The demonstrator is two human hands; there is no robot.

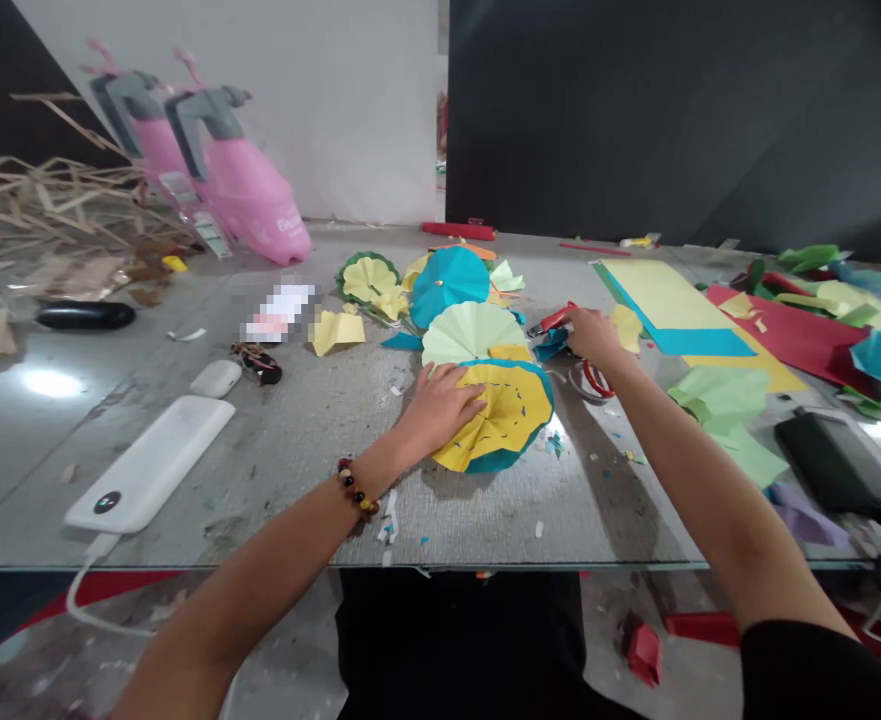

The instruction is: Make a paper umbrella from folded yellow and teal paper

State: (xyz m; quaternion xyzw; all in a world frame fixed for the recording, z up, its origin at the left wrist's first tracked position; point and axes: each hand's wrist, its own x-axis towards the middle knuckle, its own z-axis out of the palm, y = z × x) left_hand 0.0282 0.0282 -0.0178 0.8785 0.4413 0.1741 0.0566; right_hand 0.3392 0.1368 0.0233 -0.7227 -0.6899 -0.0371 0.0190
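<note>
My left hand (440, 405) lies flat, fingers spread, pressing down the yellow pleated paper fan (501, 412). It isn't gripping, just pinning. The fan lies on a teal backing disc (501, 460) near the middle of the table (320, 430), close to the near edge.

My right hand (594, 335) is further out and to the right, closed around a red-handled tool (552, 321); looks like a stapler or cutter, can't tell which. Red scissors (596, 380) lie just near of that hand, partly under my wrist.

A pale green fan (470, 333) touches the far edge of the yellow one; a teal fan (449, 283) sits beyond that.

Step in hand, as I judge it: holding the yellow fan in place while fetching the tool. Next move calls for bringing the tool back to the fan without lifting my left palm, or the pleats spring open and shift on the backing.

Off to the left sit a white power bank (151, 462) and pink spray bottles (249, 195).
</note>
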